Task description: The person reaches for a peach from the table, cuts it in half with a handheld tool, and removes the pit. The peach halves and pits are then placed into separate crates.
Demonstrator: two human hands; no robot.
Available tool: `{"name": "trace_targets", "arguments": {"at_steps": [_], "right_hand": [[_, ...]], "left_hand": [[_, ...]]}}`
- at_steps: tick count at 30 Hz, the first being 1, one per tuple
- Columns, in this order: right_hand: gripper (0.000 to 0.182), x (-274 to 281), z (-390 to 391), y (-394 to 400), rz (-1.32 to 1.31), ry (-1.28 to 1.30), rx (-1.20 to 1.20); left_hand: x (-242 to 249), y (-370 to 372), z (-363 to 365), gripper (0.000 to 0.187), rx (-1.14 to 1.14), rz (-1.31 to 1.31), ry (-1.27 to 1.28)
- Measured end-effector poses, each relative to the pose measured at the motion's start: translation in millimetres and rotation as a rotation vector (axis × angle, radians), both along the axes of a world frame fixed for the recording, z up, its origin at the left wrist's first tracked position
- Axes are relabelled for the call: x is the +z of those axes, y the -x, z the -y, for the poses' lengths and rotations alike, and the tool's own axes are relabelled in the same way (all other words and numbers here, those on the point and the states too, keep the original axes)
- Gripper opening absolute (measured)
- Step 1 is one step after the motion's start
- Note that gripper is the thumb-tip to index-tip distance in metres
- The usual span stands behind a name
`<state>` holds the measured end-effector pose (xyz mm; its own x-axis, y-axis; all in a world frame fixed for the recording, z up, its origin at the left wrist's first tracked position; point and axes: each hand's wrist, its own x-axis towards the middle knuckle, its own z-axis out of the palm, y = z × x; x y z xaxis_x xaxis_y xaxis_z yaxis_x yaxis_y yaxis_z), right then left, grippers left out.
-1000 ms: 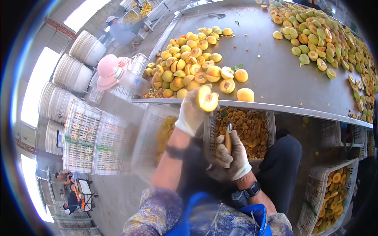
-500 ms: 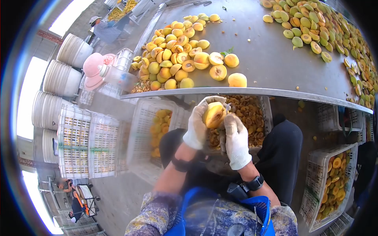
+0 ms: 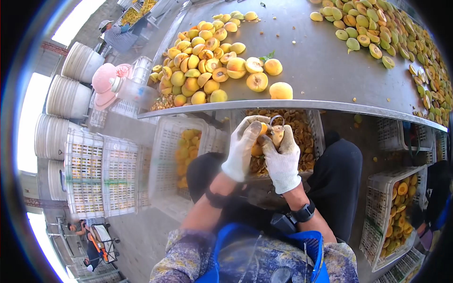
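Observation:
My left hand, in a whitish work glove with stained fingertips, is closed round a yellow peach piece, mostly hidden by the fingers. My right hand, gloved alike, is closed on a small looped-blade knife. Its thin metal loop stands up above the fingers, with a tan part, apparently the handle, below it. Both hands meet just under the table edge, over a crate of brown-centred peach pieces. On the metal table beyond lies a heap of cut yellow peaches; one peach sits near the edge.
More peach halves are spread over the table's right side. White crates with peaches stand left and right of my knees. Stacked tubs, tied crates and a pink hat are further left. Other people work in the background.
My hands have turned the peach; its cut face, visible before, is now mostly covered by my fingers. The metal loop now shows plainly above my right hand. The view has shifted slightly.

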<state>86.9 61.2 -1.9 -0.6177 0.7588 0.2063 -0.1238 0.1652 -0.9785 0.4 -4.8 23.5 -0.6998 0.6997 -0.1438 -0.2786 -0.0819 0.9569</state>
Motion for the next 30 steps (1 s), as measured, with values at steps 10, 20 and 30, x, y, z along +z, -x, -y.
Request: {"name": "trace_targets", "arguments": {"at_steps": [10,20,30], "right_hand": [[0.010,12.5,13.1,-19.4,0.104,0.200,0.343],[0.040,-3.2,11.7,-15.0,0.105,0.190,0.244],[0.046,-15.8,23.1,-10.9,0.133,0.536,0.361]], "left_hand": [[-3.9,20.9,1.9,0.042,0.145,0.143,-0.145],[3.7,6.0,-3.8,0.036,0.019,-0.020,-0.132],[-5.5,4.9,-0.4,0.033,0.064,-0.032,-0.145]]}}
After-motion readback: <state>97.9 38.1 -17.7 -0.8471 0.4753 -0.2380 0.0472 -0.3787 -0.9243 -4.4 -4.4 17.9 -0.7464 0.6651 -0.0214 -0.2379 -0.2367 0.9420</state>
